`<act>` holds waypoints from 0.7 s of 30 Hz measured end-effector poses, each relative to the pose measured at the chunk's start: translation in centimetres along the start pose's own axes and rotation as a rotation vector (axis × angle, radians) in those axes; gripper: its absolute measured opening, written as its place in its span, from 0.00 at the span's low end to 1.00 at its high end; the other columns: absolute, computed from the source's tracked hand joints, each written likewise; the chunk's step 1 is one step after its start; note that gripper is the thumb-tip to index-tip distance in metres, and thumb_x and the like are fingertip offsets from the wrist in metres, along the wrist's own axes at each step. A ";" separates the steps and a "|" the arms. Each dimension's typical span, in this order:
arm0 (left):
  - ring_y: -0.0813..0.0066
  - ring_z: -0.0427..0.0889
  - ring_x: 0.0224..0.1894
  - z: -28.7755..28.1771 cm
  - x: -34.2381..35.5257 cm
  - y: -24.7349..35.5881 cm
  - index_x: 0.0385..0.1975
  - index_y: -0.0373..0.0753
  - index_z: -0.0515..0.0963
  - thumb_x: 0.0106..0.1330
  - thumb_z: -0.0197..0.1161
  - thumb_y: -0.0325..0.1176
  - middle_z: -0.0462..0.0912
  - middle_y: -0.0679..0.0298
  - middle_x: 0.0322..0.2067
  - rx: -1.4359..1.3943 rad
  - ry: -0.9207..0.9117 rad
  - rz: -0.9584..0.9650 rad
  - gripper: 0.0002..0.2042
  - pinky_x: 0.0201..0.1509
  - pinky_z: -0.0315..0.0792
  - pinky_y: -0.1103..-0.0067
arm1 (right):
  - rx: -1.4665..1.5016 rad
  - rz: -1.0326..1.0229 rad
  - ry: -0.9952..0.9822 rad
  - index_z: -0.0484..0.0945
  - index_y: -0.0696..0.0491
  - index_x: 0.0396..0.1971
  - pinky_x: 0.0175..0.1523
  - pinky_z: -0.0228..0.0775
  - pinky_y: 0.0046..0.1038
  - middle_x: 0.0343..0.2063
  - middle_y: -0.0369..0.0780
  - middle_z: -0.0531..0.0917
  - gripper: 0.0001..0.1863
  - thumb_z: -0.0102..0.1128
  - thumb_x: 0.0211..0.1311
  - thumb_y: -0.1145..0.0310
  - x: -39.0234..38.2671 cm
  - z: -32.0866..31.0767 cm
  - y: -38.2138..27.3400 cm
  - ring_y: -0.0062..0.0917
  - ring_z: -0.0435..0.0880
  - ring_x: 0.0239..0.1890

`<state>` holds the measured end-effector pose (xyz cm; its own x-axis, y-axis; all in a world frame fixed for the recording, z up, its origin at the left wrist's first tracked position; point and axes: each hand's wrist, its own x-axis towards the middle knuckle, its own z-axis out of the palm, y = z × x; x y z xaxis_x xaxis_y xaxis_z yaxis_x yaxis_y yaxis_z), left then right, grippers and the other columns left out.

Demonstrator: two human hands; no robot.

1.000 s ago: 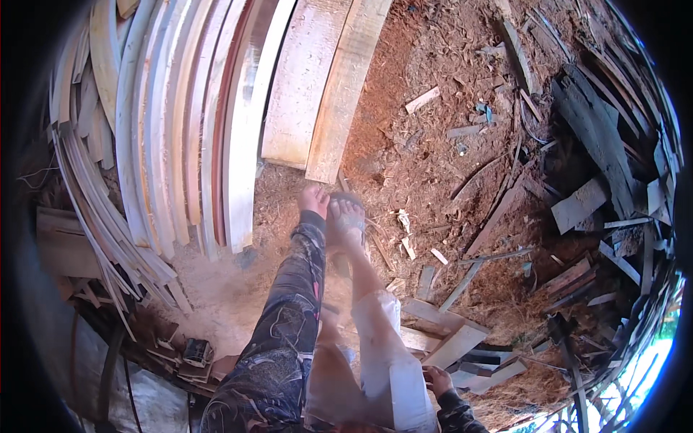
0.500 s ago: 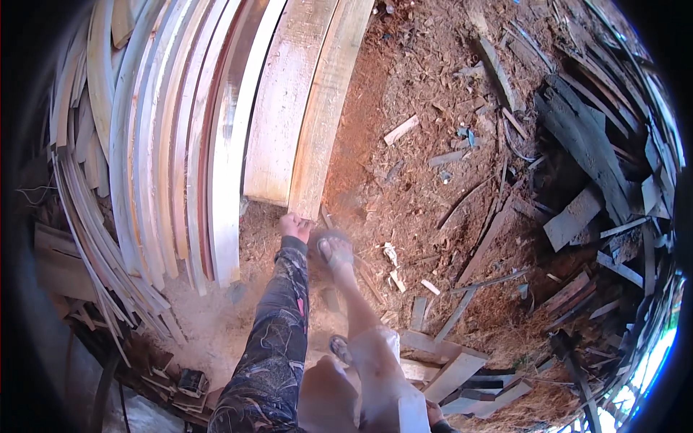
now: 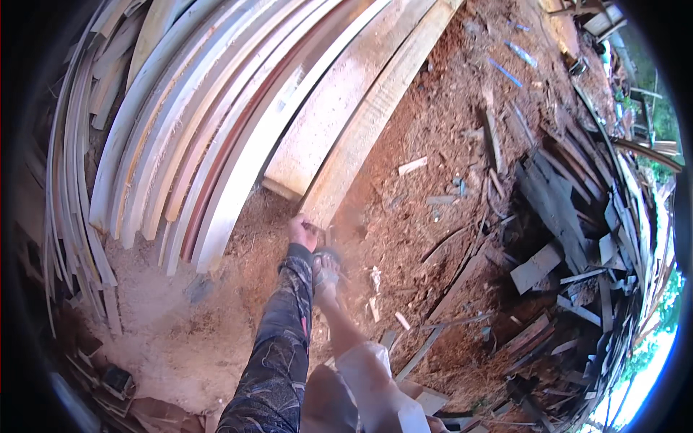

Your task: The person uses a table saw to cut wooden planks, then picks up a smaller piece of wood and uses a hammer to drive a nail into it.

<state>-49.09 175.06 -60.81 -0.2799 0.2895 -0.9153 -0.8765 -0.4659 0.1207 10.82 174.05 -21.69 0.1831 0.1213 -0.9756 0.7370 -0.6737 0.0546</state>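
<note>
1. The left hand (image 3: 304, 232) grips the narrow board's (image 3: 382, 108) near end.
2. This lies just right of 1 wider board (image 3: 344, 95).
3. The right hand (image 3: 436, 425) barely shows; its grip cannot be told.

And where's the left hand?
In the head view, the left hand is a little left of the middle, at the near end of a plank, just above the foot.
</note>
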 end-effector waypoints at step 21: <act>0.67 0.82 0.34 0.6 -56.0 2.9 0.34 0.32 0.73 0.58 0.67 0.31 0.78 0.56 0.33 0.656 -0.416 0.680 0.12 0.37 0.80 0.73 | -0.974 -1.079 0.292 0.84 0.51 0.36 0.40 0.75 0.30 0.27 0.43 0.84 0.19 0.57 0.58 0.51 -13.4 1.9 -16.5 0.28 0.85 0.32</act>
<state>-36.15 157.98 -8.96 -0.8002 0.4598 -0.3850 -0.4888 -0.1280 0.8630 -5.01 182.12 -9.90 -0.6893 0.4513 -0.5667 0.7126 0.5631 -0.4184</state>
